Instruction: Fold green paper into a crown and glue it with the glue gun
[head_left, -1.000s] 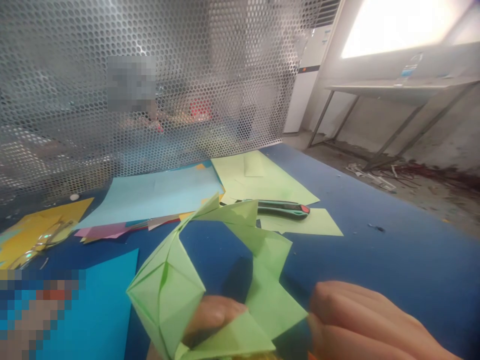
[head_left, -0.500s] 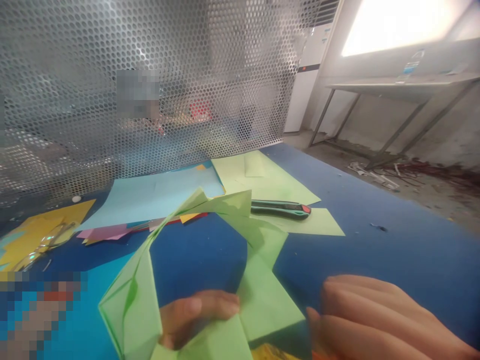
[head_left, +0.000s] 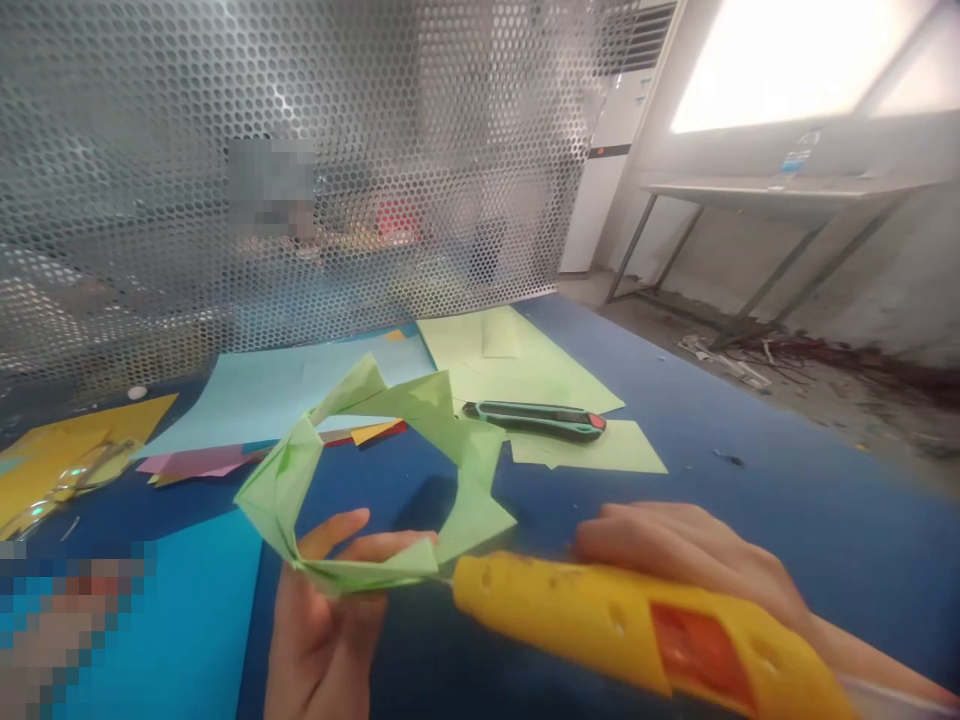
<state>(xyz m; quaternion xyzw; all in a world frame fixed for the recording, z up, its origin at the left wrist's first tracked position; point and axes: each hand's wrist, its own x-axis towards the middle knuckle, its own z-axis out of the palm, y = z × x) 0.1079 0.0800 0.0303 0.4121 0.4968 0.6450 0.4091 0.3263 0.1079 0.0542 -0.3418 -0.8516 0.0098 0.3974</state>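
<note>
My left hand (head_left: 322, 620) pinches the near edge of a light green folded paper ring (head_left: 390, 445) and holds it up above the blue table (head_left: 750, 500). The ring is made of several folded segments with an open middle. My right hand (head_left: 675, 555) grips a yellow glue gun (head_left: 600, 620) with an orange panel. Its nozzle points left and touches the near part of the ring, right by my left fingers.
A green utility knife (head_left: 536, 420) lies on light green sheets (head_left: 517, 365) behind the ring. Light blue (head_left: 285, 385), yellow (head_left: 67, 455), pink and blue (head_left: 187, 610) papers cover the left side. A perforated metal screen (head_left: 300, 150) stands at the back.
The glue gun has come into view in my right hand, its tip now at the ring. My left hand has turned the ring and lifted it away from me.
</note>
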